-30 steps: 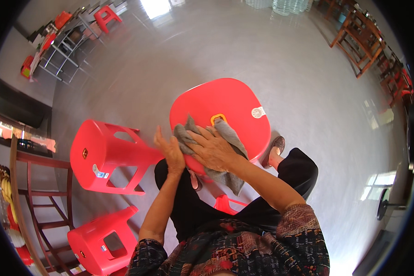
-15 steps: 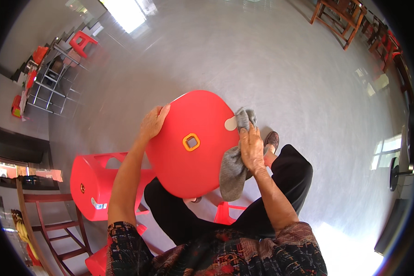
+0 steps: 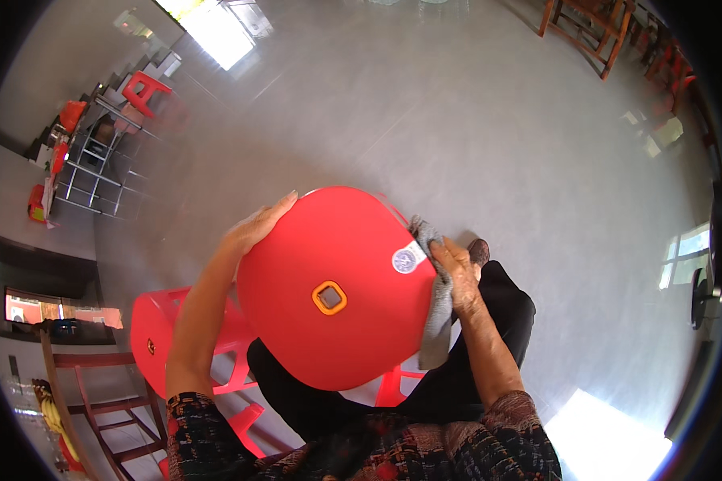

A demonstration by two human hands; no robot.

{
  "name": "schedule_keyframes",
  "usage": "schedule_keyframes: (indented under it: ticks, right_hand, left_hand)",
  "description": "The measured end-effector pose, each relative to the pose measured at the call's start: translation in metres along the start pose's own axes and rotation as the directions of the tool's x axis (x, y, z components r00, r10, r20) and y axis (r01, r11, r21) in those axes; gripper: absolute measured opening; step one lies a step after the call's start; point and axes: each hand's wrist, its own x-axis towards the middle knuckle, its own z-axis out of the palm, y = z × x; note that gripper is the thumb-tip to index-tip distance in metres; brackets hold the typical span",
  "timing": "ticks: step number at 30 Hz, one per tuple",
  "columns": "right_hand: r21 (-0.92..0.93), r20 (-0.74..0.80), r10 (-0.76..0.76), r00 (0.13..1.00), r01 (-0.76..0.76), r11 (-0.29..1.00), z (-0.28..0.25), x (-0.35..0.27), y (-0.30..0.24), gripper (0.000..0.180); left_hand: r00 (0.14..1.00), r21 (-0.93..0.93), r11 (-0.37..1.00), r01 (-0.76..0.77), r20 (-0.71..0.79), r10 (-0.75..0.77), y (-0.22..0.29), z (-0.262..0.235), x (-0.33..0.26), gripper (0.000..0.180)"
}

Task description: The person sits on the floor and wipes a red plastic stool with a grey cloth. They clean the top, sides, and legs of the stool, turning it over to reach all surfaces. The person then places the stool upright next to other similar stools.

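Observation:
A red plastic stool (image 3: 329, 248) fills the middle of the view in front of me, its rounded seat facing up. In the seat's centre is a square hole with a yellow rim (image 3: 329, 297). My left hand (image 3: 263, 226) grips the seat's far left edge; some of its fingers are hidden. At the right edge my right hand (image 3: 455, 271) holds a grey cloth (image 3: 439, 309) against the seat's side, and one end hangs down below the hand. Near that cloth a pale sticker (image 3: 407, 258) with a round mark lies on the seat.
Another red stool (image 3: 154, 345) stands at my left, beside a dark wooden chair (image 3: 108, 385). A metal-framed rack (image 3: 96, 172) and a small red stool (image 3: 146, 90) are far left. Wooden furniture (image 3: 590, 32) stands far right. Bananas (image 3: 52, 417) lie at the lower left.
The stool and both hands sit lower in the view, nearer to me. The cloth now lies along the seat's right side. Its sticker shows a round mark where it looked plain before.

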Motion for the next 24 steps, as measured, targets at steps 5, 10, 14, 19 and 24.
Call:
schedule_keyframes:
  ticks: [5,10,14,19,24]
  right_hand:
    - [0.042,0.087,-0.175,0.981,0.172,0.984,-0.036,-0.012,0.013,0.033]
    - [-0.033,0.139,-0.294,0.946,0.302,0.953,-0.044,-0.053,0.009,0.030]
    - [-0.027,0.162,-0.303,0.939,0.311,0.950,-0.045,-0.076,0.024,0.029]
    - [-0.107,0.084,-0.242,0.967,0.250,0.962,-0.040,-0.119,0.048,0.026]
    - [-0.191,-0.034,-0.313,0.949,0.302,0.934,-0.035,-0.130,0.052,0.022]
  left_hand:
    - [0.972,-0.238,0.945,-0.224,-0.124,0.199,0.004,0.037,-0.065,0.052]
    - [0.941,-0.520,0.794,-0.316,-0.279,0.192,-0.029,0.091,-0.113,0.035]
    - [0.930,-0.544,0.755,-0.367,-0.228,0.287,-0.052,0.134,-0.117,0.034]
    - [0.856,-0.211,0.837,-0.505,-0.248,0.454,-0.079,0.162,-0.126,0.037]
    - [0.877,-0.042,0.900,-0.433,-0.248,0.411,-0.053,0.176,-0.136,0.050]
